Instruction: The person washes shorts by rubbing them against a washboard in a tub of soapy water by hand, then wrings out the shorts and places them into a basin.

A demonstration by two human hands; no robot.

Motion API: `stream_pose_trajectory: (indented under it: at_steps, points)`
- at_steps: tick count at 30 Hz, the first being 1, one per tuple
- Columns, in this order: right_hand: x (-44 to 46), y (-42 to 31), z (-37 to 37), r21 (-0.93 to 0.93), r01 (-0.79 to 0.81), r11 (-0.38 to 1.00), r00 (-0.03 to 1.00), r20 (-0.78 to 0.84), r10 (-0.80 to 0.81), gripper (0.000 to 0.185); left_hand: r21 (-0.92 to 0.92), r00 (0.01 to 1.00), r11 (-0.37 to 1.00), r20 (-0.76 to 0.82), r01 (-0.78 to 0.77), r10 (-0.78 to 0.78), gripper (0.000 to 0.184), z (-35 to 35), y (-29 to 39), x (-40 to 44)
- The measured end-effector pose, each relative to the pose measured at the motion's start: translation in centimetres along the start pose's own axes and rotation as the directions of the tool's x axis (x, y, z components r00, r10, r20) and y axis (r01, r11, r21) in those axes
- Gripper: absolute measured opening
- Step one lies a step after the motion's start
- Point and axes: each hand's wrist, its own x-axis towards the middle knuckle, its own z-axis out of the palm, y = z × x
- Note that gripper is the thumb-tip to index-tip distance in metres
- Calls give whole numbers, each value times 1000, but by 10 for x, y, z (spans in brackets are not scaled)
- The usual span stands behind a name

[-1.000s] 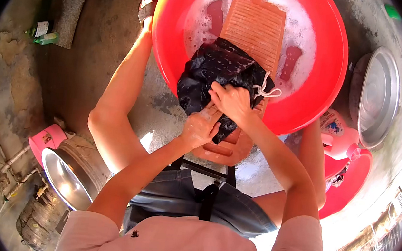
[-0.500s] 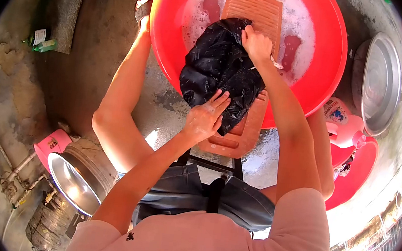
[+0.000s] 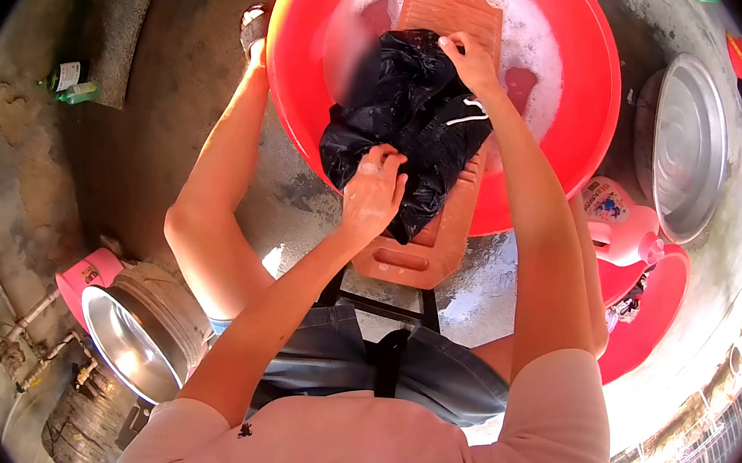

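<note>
A wet black garment [image 3: 417, 137] with a white drawstring lies bunched on a ribbed orange-brown washboard [image 3: 453, 10], which slopes into a red basin [image 3: 588, 101] of sudsy water. My left hand [image 3: 376, 187], with a little foam on it, is closed with bent fingers on the garment's near left part. At the far right edge of the cloth, my right hand [image 3: 470, 61] pinches the fabric between thumb and fingers. The drawstring [image 3: 467, 113] hangs loose just below the right wrist. Folds hide the underside of the garment.
At right stand a pink detergent jug [image 3: 616, 221], a red tub [image 3: 655, 325] and a large metal basin [image 3: 689, 147]. A metal pot [image 3: 129, 342] and a pink container [image 3: 86, 278] are at lower left, near pipes. Green bottles [image 3: 74, 85] lie at far left.
My left hand has gone from lying flat with fingers spread to bent fingers gripping the cloth. The garment has shifted and unfolded somewhat, showing more of its white drawstring. My right hand keeps its pinch.
</note>
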Motion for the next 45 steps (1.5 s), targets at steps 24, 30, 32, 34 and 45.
stream_pose_trajectory:
  at_steps: [24,30,32,34,45]
  points:
    - [-207,-158,-161,781,10,625,1000,-3,-12,53,-727,994,682,10,85,-113,23,-203,49,-3]
    - [-233,-173,-200,501,88,861,996,-26,-87,29,-361,991,932,-128,-1,-48,28,-228,49,18]
    - [-230,-170,-200,665,130,735,986,-164,-27,23,-618,1000,786,10,22,-20,31,-228,53,16]
    - [-220,-163,-193,829,173,531,983,-179,-41,27,-930,981,317,194,184,0,36,-222,55,14]
    - [-244,-178,-193,84,484,871,842,227,-489,84,24,881,966,417,-257,224,58,-213,52,27]
